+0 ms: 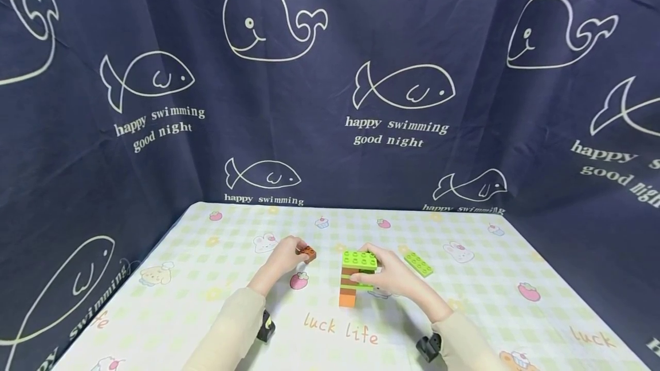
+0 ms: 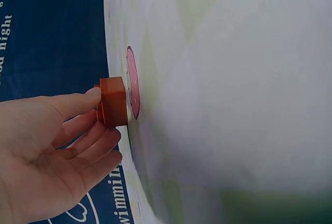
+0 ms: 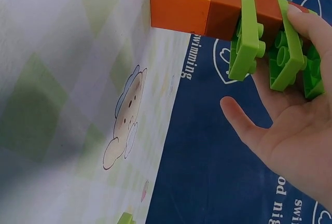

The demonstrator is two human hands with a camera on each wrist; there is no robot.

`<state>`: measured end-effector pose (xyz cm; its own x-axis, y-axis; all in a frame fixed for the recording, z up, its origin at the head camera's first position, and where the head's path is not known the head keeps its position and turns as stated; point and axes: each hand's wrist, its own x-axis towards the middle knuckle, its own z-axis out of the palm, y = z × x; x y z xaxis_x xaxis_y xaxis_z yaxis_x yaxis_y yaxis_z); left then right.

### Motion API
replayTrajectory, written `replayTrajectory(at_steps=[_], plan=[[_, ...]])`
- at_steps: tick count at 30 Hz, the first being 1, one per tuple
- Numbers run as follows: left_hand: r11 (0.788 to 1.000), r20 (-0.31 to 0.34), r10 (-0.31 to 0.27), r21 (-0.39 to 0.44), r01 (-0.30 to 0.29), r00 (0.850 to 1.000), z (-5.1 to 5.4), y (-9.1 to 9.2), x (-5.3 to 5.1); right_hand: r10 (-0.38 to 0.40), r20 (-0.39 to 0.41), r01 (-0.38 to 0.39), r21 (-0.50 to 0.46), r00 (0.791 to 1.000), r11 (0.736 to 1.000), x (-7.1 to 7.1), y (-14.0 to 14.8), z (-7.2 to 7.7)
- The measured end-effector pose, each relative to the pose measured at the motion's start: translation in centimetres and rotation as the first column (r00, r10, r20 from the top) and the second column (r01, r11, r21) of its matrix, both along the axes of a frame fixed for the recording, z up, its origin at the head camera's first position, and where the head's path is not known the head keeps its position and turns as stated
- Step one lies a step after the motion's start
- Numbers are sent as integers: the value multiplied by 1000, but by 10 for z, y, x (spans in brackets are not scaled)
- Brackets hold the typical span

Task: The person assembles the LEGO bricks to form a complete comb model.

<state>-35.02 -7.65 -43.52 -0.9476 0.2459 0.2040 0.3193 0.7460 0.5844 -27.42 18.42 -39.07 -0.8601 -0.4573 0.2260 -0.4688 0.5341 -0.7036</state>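
At the left, my left hand (image 1: 285, 257) pinches a reddish-brown toy brick (image 1: 309, 253) at the tabletop. In the left wrist view the thumb lies on the studded side of this brick (image 2: 114, 102), and the fingers curl beneath it. A stack of toy bricks (image 1: 359, 259) stands upright to the right, an orange brick (image 1: 347, 298) at its foot. Above that, brown bricks alternate with green studded plates that jut out to one side. My right hand (image 1: 396, 275) grips the upper stack, thumb on the near side; in the right wrist view some fingers are hidden behind it.
A loose green studded plate (image 1: 419, 264) lies right of the stack, beyond the right hand. The table (image 1: 330, 354) wears a pale checked cloth with printed pictures. Dark blue curtains (image 1: 330, 96) with whale and fish drawings rise behind it and at both sides.
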Motion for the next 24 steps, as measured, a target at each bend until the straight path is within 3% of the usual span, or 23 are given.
replayTrajectory(at_steps=[8,24], plan=[[1000,11,7,-4,-7,1000,3,1,1,7,-7,-7,33,1000,999,-1,1,3],[999,13,10,-39,-9,1000,-1,-1,-2,18,-3,-18,50,1000,999,-1,1,3]])
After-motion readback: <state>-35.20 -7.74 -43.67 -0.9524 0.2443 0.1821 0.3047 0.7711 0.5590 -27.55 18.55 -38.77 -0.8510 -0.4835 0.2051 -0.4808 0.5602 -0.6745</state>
